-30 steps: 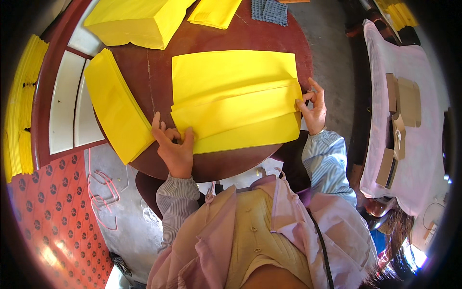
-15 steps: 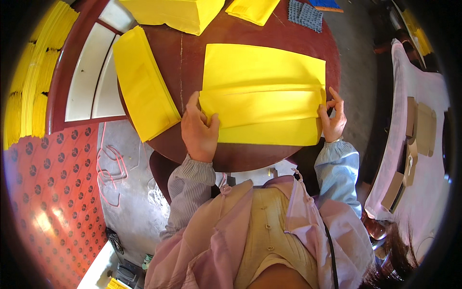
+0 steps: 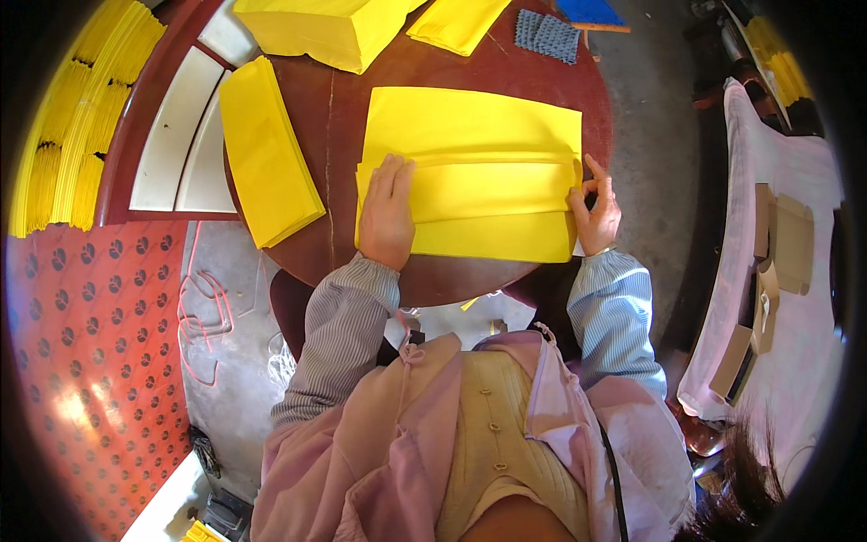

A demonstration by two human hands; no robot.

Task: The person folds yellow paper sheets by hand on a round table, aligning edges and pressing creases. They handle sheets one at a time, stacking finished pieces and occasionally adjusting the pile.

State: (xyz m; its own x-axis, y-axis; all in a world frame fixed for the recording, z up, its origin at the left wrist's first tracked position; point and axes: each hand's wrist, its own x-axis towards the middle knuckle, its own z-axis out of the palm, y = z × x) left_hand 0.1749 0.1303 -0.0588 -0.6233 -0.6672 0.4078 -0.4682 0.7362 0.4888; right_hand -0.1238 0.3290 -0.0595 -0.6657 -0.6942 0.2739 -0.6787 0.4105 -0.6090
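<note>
A wide yellow sheet (image 3: 479,126), paper-like, lies on the round dark red table, with a folded band (image 3: 492,191) running across it from left to right. My left hand (image 3: 386,212) rests flat on the left end of that band, fingers together and stretched out, holding nothing. At the opposite end, my right hand (image 3: 598,210) pinches the edge of the yellow sheet. Its thumb lies at the margin, the index finger is raised, and the other fingers are curled and partly hidden. Left of the sheet lies a folded yellow stack (image 3: 269,154).
On the far side of the table (image 3: 316,99) are a yellow block-shaped bundle (image 3: 316,32), another folded yellow piece (image 3: 459,23) and a grey textured pad (image 3: 546,36). Tall yellow stacks (image 3: 77,126) stand far left. Opened cardboard boxes (image 3: 781,244) lie on a pale cloth at right.
My left hand has gone from a thumb-and-finger grip at the band's left end to lying flat on it. My right hand stays at the right edge. The whole view has shifted slightly.
</note>
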